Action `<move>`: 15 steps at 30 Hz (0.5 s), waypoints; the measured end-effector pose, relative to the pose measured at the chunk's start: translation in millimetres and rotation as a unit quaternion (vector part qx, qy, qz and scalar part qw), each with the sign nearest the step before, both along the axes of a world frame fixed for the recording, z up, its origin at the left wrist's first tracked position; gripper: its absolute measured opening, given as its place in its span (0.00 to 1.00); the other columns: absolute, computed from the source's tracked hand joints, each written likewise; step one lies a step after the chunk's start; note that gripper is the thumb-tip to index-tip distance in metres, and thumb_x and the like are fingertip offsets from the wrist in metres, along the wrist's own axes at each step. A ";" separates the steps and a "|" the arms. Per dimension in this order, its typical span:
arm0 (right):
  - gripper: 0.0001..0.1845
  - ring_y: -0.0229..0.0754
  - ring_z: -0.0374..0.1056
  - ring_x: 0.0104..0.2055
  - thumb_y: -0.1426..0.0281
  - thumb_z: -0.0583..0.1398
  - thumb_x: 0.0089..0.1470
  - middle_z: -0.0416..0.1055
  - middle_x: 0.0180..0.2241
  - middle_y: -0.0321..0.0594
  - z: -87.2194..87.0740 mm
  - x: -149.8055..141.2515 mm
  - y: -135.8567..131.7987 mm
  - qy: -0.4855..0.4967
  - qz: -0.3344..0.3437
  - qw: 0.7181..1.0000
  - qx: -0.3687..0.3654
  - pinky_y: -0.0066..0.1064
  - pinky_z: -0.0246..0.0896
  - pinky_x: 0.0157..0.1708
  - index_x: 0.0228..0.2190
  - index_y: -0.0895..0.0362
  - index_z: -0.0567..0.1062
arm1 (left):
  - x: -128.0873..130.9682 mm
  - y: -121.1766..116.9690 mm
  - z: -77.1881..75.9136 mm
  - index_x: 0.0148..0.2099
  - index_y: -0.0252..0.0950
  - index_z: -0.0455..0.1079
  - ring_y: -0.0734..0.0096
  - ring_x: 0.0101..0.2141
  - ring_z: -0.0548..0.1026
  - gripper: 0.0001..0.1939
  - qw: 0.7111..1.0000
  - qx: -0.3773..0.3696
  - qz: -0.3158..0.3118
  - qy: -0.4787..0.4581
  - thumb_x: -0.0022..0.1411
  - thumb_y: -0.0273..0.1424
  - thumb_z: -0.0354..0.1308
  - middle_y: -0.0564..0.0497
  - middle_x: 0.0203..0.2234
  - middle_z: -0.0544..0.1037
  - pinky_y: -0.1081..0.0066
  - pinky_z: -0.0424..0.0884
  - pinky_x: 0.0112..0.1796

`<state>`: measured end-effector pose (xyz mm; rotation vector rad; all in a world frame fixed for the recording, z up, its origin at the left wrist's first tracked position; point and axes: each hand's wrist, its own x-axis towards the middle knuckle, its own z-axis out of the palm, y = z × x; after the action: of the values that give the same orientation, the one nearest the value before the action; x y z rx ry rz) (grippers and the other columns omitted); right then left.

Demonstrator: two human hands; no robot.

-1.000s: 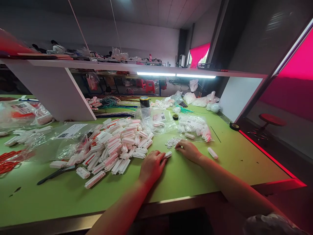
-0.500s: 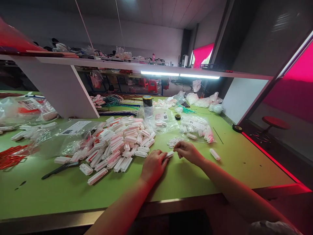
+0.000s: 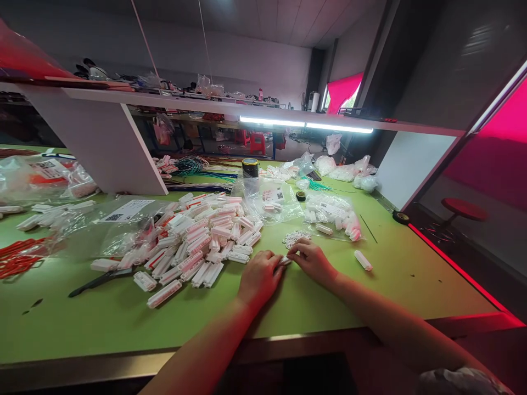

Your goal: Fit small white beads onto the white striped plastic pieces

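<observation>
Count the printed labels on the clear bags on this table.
4: far-left label; left label, beside the white pieces; middle label, right of that pile; right label, beyond the right hand. Others may be hidden.

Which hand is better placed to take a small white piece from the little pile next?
Probably the right hand: it is beside the little pile, while the left hand steadies a white block.

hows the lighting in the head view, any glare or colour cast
Head view: the twin light tubes glare white under the shelf; a reddish cast tints the left hand; the white piece it holds shows little detail.
</observation>
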<state>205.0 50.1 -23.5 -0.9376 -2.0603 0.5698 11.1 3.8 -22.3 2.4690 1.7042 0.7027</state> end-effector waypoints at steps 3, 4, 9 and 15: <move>0.09 0.40 0.70 0.38 0.71 0.60 0.64 0.73 0.34 0.39 -2.1 -0.4 -0.1 -0.033 -0.002 0.999 0.028 0.30 0.65 0.41 0.31 0.55 0.78 | 0.4 -0.2 1.0 0.47 0.40 0.77 0.60 0.41 0.75 0.08 1.000 -0.003 0.000 -0.001 0.70 0.33 0.57 0.48 0.38 0.78 0.65 0.68 0.42; 0.09 0.40 0.71 0.39 0.72 0.59 0.65 0.73 0.35 0.39 -2.3 -0.4 -0.7 -0.051 -0.007 0.998 0.042 0.30 0.65 0.41 0.32 0.55 0.78 | 0.6 -0.4 1.5 0.47 0.40 0.77 0.60 0.42 0.75 0.08 1.000 -0.005 0.000 -0.001 0.70 0.34 0.57 0.48 0.38 0.78 0.65 0.68 0.42; 0.12 0.39 0.71 0.38 0.74 0.56 0.67 0.75 0.38 0.41 -0.2 0.5 -5.9 -0.193 -0.020 0.969 0.150 0.28 0.62 0.39 0.35 0.55 0.78 | 1.1 -1.0 3.8 0.47 0.40 0.78 0.60 0.42 0.75 0.10 1.000 -0.015 0.003 -0.002 0.71 0.35 0.57 0.48 0.38 0.78 0.65 0.68 0.42; 0.12 0.41 0.71 0.35 0.75 0.56 0.65 0.78 0.38 0.43 4.7 3.7 -13.9 -0.262 -0.013 0.927 0.266 0.32 0.62 0.38 0.37 0.56 0.80 | 1.4 -1.0 4.1 0.47 0.40 0.78 0.60 0.41 0.75 0.11 1.000 -0.017 0.007 -0.003 0.71 0.36 0.56 0.47 0.38 0.78 0.65 0.68 0.41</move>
<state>208.7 36.2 -18.8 -0.8359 -2.4757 -0.2993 12.6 2.8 -18.3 2.4331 1.7183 0.6763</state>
